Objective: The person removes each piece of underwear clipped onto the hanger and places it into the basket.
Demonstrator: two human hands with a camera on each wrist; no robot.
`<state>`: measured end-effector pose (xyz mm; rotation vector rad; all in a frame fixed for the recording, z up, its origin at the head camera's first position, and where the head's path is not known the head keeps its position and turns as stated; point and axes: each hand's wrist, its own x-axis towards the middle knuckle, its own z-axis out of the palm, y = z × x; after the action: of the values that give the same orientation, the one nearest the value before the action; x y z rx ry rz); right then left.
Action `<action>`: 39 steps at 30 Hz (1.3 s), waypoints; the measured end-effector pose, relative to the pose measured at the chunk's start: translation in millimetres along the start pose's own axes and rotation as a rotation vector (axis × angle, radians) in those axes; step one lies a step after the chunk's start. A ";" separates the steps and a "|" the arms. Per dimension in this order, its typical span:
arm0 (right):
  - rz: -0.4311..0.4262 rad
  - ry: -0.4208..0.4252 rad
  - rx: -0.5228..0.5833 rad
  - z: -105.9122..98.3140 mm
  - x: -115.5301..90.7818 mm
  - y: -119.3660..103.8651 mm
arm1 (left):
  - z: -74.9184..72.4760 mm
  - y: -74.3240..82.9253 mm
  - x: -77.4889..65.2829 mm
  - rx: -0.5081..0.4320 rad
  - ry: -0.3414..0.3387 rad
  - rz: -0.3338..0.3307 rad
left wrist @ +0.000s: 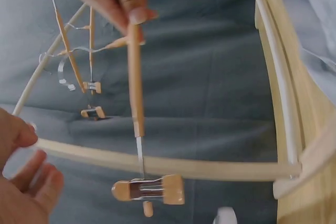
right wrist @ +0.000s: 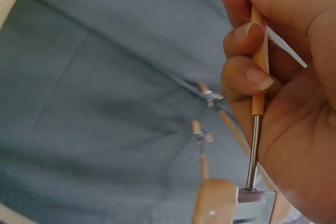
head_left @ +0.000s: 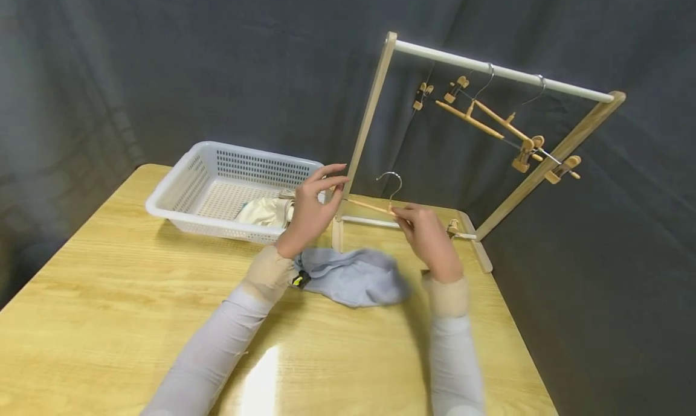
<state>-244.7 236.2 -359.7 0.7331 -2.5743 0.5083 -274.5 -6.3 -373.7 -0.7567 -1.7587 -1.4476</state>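
Note:
My right hand [head_left: 431, 238] grips the wooden bar of a clip hanger [head_left: 371, 207], its metal hook pointing up. In the right wrist view, the curled fingers [right wrist: 247, 77] and thumb hold the bar above one wooden end clip [right wrist: 216, 200]. My left hand [head_left: 311, 214] is beside the hanger's other end, fingers apart. The left wrist view shows a gap between that hand and the wooden clip [left wrist: 173, 189]. Below the hands, a light blue cloth [head_left: 353, 277] is crumpled over the table, its right edge blurred.
A white plastic basket [head_left: 179, 208] at the left contains cream fabric [head_left: 263, 212]. On the right stands a wooden rack [head_left: 371, 111] with a white top rod [head_left: 451, 58]. Clip hangers [head_left: 478, 123] hang from the rod. Dark curtain [head_left: 261, 60] lies behind the wooden table [head_left: 109, 319].

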 end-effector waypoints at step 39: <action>0.412 -0.024 -0.308 -124.5 -92.4 133.5 | 51.3 -61.1 43.9 0.139 -0.181 -0.416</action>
<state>-212.5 435.8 -328.9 0.1037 -2.7447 0.2093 -357.2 31.9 -376.8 -0.4778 -2.2295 -1.5354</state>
